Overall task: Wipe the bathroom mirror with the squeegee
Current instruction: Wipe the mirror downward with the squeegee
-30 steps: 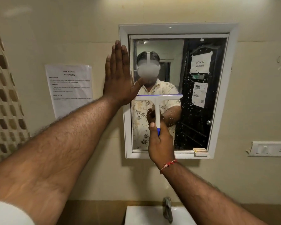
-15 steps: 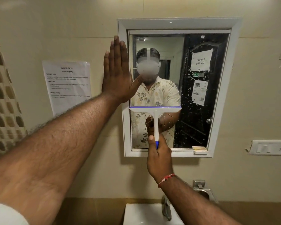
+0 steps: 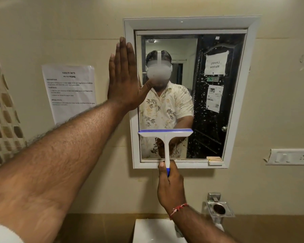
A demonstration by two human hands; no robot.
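Note:
The mirror (image 3: 216, 134) hangs on the wall in a white frame (image 3: 191, 23). Its right half is speckled with water drops, and its left strip looks cleaner. A white squeegee (image 3: 165, 135) with a blue blade edge lies flat against the lower left of the glass, blade level. My right hand (image 3: 169, 186) grips its handle just below the frame's bottom edge. My left hand (image 3: 124, 76) presses flat, fingers straight up, on the wall and the frame's left side.
A printed paper sheet (image 3: 69, 92) is stuck on the wall at the left. A switch plate (image 3: 290, 157) sits at the right. Below are a white sink (image 3: 154, 232), a tap and a metal holder (image 3: 219, 209). A small beige piece (image 3: 215, 160) rests on the frame's lower right.
My right hand has pulled the squeegee straight down the left part of the mirror, from mid-height to near the bottom edge. My left hand has stayed flat on the frame.

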